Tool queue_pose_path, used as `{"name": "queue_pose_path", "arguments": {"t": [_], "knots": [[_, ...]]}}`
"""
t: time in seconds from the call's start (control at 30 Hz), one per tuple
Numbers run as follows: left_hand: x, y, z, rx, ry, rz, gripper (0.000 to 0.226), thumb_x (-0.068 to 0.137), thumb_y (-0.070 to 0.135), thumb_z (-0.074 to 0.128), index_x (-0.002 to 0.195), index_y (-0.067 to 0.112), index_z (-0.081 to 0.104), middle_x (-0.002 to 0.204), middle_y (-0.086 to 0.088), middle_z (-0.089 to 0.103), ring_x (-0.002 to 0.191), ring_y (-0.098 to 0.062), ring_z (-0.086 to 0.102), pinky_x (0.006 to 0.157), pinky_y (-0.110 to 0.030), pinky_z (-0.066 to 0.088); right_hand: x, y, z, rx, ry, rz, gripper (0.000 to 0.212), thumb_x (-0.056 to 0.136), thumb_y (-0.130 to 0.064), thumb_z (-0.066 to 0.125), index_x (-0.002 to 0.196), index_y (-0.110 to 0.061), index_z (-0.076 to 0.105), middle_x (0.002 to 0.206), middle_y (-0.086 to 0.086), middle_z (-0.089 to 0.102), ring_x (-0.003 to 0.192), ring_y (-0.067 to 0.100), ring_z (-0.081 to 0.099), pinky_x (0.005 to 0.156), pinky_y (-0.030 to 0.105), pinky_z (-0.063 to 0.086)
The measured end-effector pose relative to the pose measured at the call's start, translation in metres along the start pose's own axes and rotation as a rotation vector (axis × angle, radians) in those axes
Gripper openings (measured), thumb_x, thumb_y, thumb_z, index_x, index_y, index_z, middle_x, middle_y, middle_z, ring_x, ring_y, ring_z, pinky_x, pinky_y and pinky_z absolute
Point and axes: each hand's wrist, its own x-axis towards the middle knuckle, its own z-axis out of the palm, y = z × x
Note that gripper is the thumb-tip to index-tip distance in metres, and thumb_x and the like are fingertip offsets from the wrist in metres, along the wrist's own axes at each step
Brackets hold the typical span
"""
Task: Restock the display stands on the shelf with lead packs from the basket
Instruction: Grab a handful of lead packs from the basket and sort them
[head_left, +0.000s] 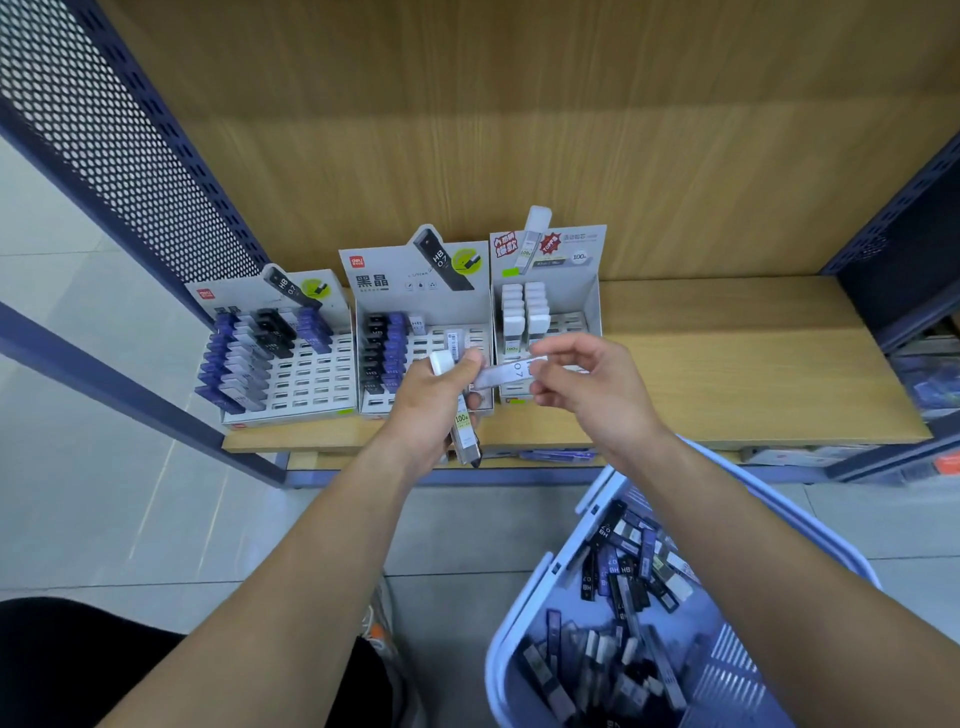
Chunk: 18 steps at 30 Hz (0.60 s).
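We judge the step as sorting and slotting: packs are out of the basket and one is being singled out for a stand. The shelf (727, 374) carries three stands side by side. The basket (732, 670), holding many loose packs, sits on the floor below our right forearm.

The left stand (311, 374) is about half full, with dark and violet packs on its left. The middle stand (431, 306) has two filled columns on its left. The right stand (563, 312) holds white-capped packs in two columns at the back.

Both arms reach forward over the shelf edge, and the hands meet in front of the middle and right stands. The left hand (431, 400) is curled, knuckles up, around a clear pack (464, 423) that stands upright with its white cap on top; it may hold a second pack behind this one, but the fingers hide that. The right hand (587, 379), palm down, pinches the end of a pale pack (511, 370) between thumb and fingertips, so that the pack lies level between the hands.

Next, we think the right hand must turn this pack upright, match it to its stand and seat it in an empty slot without knocking its neighbours.
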Motion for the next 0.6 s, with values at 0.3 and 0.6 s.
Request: {"name": "queue_pose_path", "arguments": {"t": [0.3,0.6], "knots": [[-0.008,0.0,-0.043,0.281,0.017,0.066,0.039,0.103,0.031,0.057,0.079,0.001,0.061,0.058,-0.005,0.052,0.059,-0.023,0.047,0.062,-0.036,0.046,0.017,-0.002,0.013,-0.087,0.008,-0.098,0.01,0.084,-0.005,0.076,0.093,-0.007,0.072,0.082,0.014,0.072,0.066,0.018,0.065,0.069,0.03,0.059],[-0.028,0.017,-0.123,0.483,0.102,0.068,0.038,0.103,0.033,0.056,0.073,0.009,0.053,0.064,-0.008,0.051,0.054,-0.017,0.049,0.061,-0.031,0.047,0.081,0.004,0.073,-0.528,-0.113,-0.313,0.011,0.089,-0.015,0.073,0.086,-0.024,0.067,0.083,-0.006,0.069,0.071,0.006,0.065,0.068,0.016,0.05]]}}
